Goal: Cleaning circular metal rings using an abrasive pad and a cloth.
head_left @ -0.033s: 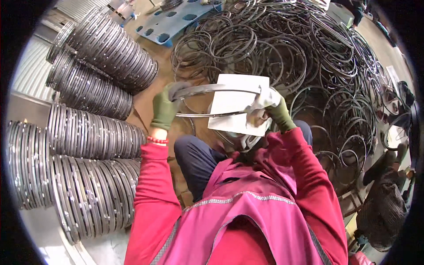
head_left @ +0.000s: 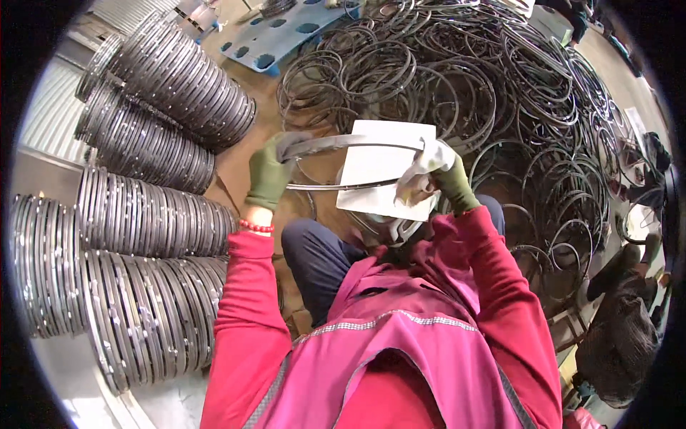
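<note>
Between two gloved hands, left hand [head_left: 270, 174] grips one metal ring [head_left: 343, 143]; right hand [head_left: 446, 177] clutches one cloth [head_left: 421, 171].

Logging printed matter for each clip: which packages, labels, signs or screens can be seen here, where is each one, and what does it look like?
White sheet: the only label-like thing, a plain rectangular paper or card behind the metal ring, between the left hand and right hand; no print can be made out.
Packages, signs, screens: none visible.
</note>
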`<action>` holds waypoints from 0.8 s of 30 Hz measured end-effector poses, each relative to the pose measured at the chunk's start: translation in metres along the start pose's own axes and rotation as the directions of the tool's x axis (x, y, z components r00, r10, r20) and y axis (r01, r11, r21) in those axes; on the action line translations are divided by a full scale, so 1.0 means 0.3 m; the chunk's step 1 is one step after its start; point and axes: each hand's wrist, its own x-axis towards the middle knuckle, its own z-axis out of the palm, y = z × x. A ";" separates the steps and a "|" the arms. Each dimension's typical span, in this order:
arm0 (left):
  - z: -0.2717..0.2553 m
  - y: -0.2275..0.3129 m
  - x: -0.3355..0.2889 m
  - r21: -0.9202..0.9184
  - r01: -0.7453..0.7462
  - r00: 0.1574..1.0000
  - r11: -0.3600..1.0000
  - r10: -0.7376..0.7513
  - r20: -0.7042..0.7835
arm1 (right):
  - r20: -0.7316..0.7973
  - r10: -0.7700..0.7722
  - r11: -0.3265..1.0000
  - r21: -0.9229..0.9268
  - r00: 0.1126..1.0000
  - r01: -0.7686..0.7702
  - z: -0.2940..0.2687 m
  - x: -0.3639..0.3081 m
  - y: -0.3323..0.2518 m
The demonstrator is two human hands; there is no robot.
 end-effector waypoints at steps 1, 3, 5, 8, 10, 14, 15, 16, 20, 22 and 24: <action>-0.004 -0.032 0.001 0.006 0.007 1.000 1.000 -0.007 -0.004 | 0.004 0.117 0.987 0.113 0.993 -0.116 -0.001 0.011 -0.006; -0.021 -0.134 0.009 -0.201 0.113 0.993 0.973 -0.102 0.061 | 0.007 0.192 0.959 0.212 0.981 -0.189 0.007 0.044 -0.097; -0.088 -0.032 0.061 -0.141 0.239 0.945 0.961 -0.197 0.260 | -0.024 0.213 0.957 0.209 0.977 -0.203 -0.048 0.088 -0.255; -0.122 0.061 0.106 0.212 -0.079 0.930 0.974 -0.005 0.367 | -0.057 -0.046 0.956 -0.294 0.997 0.028 -0.121 0.152 -0.343; -0.055 0.145 0.126 -0.058 -0.158 0.961 0.986 0.167 0.221 | 0.029 -0.076 0.832 -0.548 0.997 0.079 -0.080 0.175 -0.518; 0.121 0.184 0.137 0.177 -0.250 0.947 0.952 0.202 0.249 | 0.291 -0.184 0.823 -0.477 0.939 0.309 -0.030 0.206 -0.605; 0.147 0.163 0.139 0.127 -0.154 0.973 0.980 0.128 0.191 | 0.181 -0.213 0.965 -0.118 0.960 0.236 -0.057 0.218 -0.515; 0.148 0.132 0.127 0.084 -0.041 0.991 0.996 0.030 0.134 | 0.101 -0.031 1.000 0.005 0.994 0.031 -0.093 0.216 -0.546; 0.107 0.073 0.072 -0.160 0.066 0.992 0.985 -0.047 0.120 | -0.179 0.198 0.911 0.396 0.964 -0.114 -0.358 0.192 -0.466; 0.098 0.034 0.046 -0.173 0.089 0.991 0.981 -0.071 0.111 | -0.132 0.161 0.889 0.449 0.978 -0.085 -0.422 0.148 -0.511; 0.102 0.026 0.040 -0.194 0.100 0.991 0.976 -0.080 0.111 | -0.251 0.133 0.989 0.104 0.959 -0.110 -0.417 0.138 -0.517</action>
